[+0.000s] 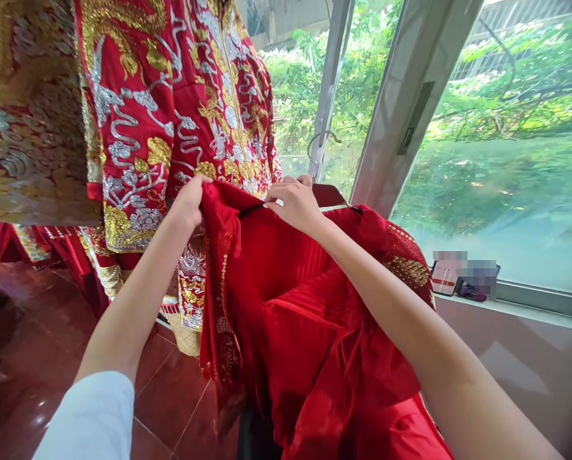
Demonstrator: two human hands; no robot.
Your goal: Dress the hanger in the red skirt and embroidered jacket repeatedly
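A red garment with gold beaded trim and a pleated red lining hangs open in front of me. My left hand is closed on the garment's upper left edge, near the shoulder. Over the middle of a dark red clothes hanger, my right hand pinches a thin dark strip that runs toward the left shoulder. The hanger's metal hook rises behind this hand. On the right, the garment's shoulder rests by the hanger's end; much of the hanger is hidden by my hand and the cloth.
Red jackets with gold and silver embroidery hang close on the left and behind. A large window stands at right, with small items on its sill. Red tiles cover the floor.
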